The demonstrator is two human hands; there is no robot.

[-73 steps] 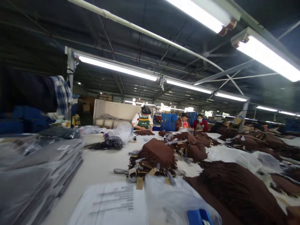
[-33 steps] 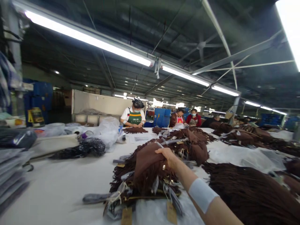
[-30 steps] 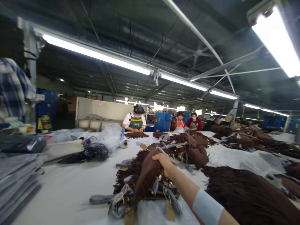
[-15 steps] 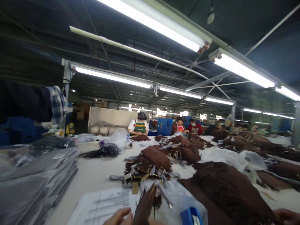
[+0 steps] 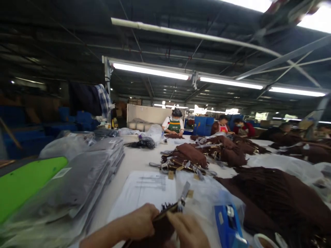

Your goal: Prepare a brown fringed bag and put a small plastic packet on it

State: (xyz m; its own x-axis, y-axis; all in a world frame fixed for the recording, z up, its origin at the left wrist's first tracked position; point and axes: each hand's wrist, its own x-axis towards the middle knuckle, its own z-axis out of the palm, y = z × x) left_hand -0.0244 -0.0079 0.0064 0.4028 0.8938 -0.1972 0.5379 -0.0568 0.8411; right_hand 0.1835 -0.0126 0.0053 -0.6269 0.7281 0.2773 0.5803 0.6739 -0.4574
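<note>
At the bottom of the view, a dark brown fringed piece, perhaps a bag, is held between my two hands. My left hand grips its upper left side with bent fingers. On the other side my right hand, slightly blurred, pinches the piece near its top edge. A grey-wrapped strap end sticks up from that edge, beside a small tan tag. Behind the hands lie a printed sheet and clear plastic. The piece's lower part is cut off by the frame.
A blue tape dispenser stands right of my hands. Brown fringed pieces are heaped at right, with another pile ahead. Grey bagged items are stacked at left beside a green board. A co-worker works across the table.
The view has swung left and down. My right hand has come from the far right edge to the brown piece, which my left hand held before.
</note>
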